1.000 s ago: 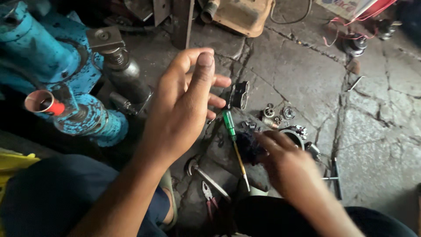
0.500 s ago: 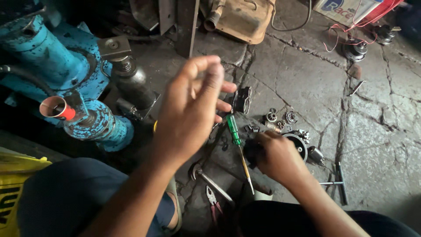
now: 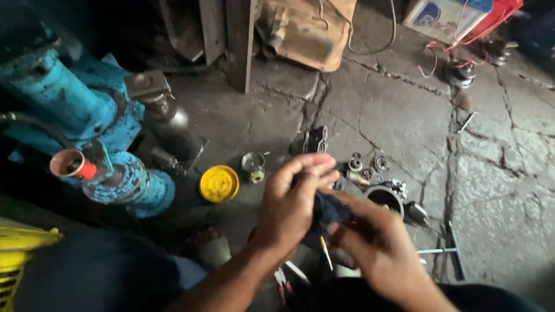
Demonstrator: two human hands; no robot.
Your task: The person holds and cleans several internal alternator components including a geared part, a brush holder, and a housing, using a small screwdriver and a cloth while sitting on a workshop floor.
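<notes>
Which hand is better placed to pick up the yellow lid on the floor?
Probably the left hand: it is on the same side as the yellow lid. The right hand sits farther away; both touch the dark cloth.

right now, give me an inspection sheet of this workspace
surface: cracked grey concrete floor, dirty and stained
job's things: dark cloth between both hands; what it wraps is hidden
clutter: yellow lid, small cup, bearings, black ring, T-handle tool, screwdriver shaft, pliers
grippers: left hand and right hand both closed on the cloth
cables: red wires near a box at top right; black hose by the pump
surroundings: blue pump at left with an orange-rimmed port, tan metal housing at top, yellow object at lower left
</notes>
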